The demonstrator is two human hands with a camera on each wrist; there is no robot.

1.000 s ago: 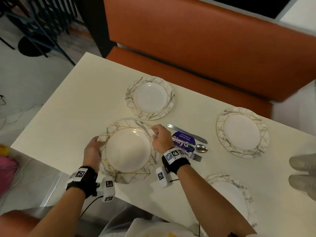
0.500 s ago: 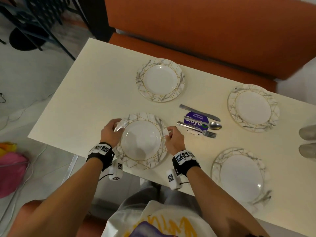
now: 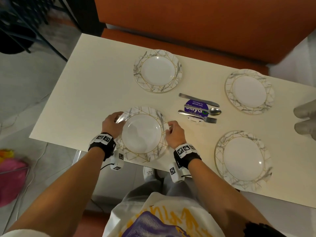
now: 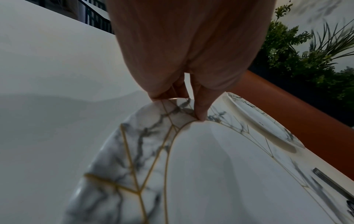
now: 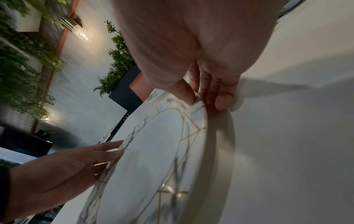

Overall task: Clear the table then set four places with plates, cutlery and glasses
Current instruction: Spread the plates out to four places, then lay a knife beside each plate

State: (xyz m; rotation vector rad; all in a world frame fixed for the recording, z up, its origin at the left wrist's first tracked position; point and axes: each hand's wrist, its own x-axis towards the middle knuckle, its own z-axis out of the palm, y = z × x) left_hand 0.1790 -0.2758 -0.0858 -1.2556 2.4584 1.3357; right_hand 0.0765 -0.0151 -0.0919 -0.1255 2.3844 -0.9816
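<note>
A smooth, matte cream table with a rectangular top stands against an orange upholstered bench, on a pale marbled floor. 4 round plates lie on or just above it, each glossy white with a grey marble-veined rim crossed by thin gold lines.

The near-left plate sits at the table's front edge, with its near rim slightly overhanging that edge. The left hand grips its left rim: in the left wrist view the thumb lies on the top face of the rim and the fingers curl beneath. The right hand pinches the right rim, thumb on top and fingers under the edge, as the right wrist view shows. Whether the plate rests fully on the table or is slightly raised cannot be told.

The far-left plate, the far-right plate and the near-right plate lie flat and well apart from one another.

Between the 4 plates, a round purple sticker marks the table. A metal knife, spoon and fork lie roughly parallel across it, with the working ends to the right.
</note>
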